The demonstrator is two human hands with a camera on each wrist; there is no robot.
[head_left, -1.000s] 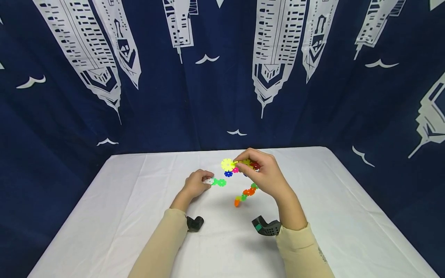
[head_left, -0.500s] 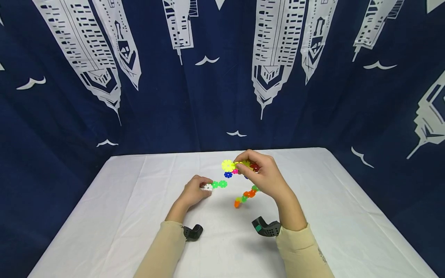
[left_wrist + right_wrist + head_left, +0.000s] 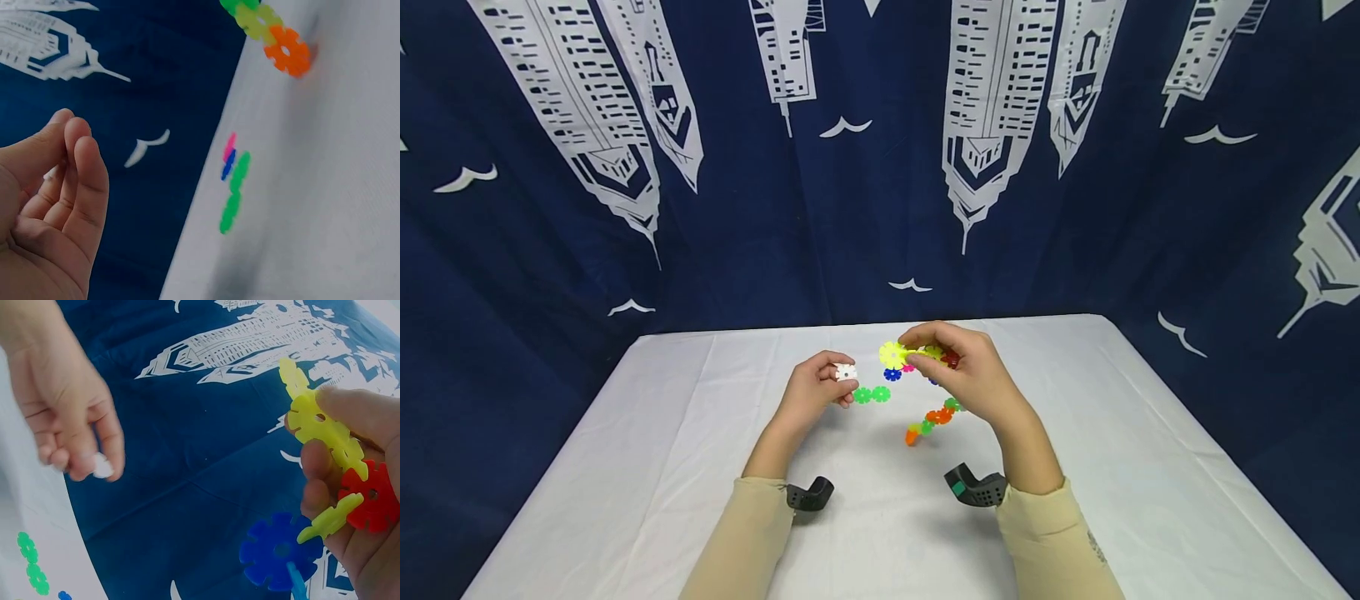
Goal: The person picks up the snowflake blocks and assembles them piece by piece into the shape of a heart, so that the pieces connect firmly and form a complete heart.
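On my head feed, the yellow discs [image 3: 892, 356] run sideways, free end pointing left, pinched by the right hand [image 3: 973, 371], which hides whether they join the orange-and-green chain [image 3: 940, 415] slanting down toward me. Leftward, the left hand [image 3: 808, 393] pinches a white disc [image 3: 846, 372], nearly lost behind fingers in my left-wrist view. Paired green discs [image 3: 881, 394] lie on the white cloth [image 3: 700, 467].

Curtain [image 3: 865, 208] at twelve o'clock was navy, printed with white towers [image 3: 1000, 75]; paired discs [image 3: 880, 394] green; single disc [image 3: 847, 370] at their ten white.
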